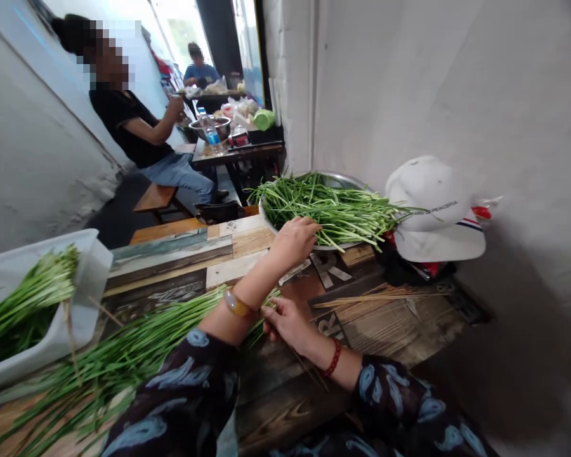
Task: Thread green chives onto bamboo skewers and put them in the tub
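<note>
My left hand (295, 239) reaches forward to a metal bowl (334, 181) heaped with green chive stalks (333, 212), and its fingers rest on the near stalks. My right hand (285, 322) lies lower on the wooden table (247, 244), pinching the ends of a long row of chives (137, 346) that runs left across the boards. A thin bamboo skewer seems to pass under this hand. Whether the left fingers have closed on a stalk is not visible.
A white plastic tub (88, 279) with more chives stands at the left. Loose bamboo skewers (375, 296) lie right of my hands. A white cap (433, 212) sits by the wall. A seated person (133, 127) is at another table behind; a second person sits farther back.
</note>
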`<control>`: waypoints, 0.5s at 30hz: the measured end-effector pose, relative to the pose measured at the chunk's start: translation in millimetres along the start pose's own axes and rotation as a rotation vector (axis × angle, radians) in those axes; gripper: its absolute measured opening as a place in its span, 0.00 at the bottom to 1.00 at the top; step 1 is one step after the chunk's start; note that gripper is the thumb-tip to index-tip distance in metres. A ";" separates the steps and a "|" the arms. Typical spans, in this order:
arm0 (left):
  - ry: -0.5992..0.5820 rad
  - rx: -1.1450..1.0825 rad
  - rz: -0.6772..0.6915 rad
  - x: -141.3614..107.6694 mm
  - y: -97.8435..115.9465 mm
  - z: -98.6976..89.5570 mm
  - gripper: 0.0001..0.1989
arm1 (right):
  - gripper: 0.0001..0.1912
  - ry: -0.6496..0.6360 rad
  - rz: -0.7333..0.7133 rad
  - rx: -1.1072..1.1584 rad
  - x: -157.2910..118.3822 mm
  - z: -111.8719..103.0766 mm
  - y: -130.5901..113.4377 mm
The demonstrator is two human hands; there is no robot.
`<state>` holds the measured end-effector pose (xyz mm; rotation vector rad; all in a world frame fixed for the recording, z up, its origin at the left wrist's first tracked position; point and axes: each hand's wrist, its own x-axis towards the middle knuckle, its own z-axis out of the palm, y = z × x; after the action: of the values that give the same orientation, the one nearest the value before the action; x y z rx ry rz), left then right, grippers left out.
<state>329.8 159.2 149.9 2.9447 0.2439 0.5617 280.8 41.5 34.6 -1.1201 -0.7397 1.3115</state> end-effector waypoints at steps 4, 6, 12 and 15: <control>-0.074 0.091 -0.051 29.3 -20.4 -4.4 0.19 | 0.25 -0.056 -0.004 -0.073 3.1 -4.6 -0.2; -0.102 0.093 -0.105 28.4 -39.5 -12.4 0.22 | 0.23 -0.025 0.014 -0.142 1.5 -5.7 0.5; -0.077 0.034 -0.399 -77.9 -121.8 -34.5 0.24 | 0.16 0.017 0.014 -0.223 -7.8 -4.6 9.9; -0.175 0.026 -0.626 -161.9 -138.6 -39.2 0.23 | 0.17 0.033 -0.037 -0.312 -10.9 -3.3 13.8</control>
<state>148.1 269.1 106.6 2.6888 1.0949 0.2079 277.0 28.9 22.6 -1.3655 -0.9584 1.1694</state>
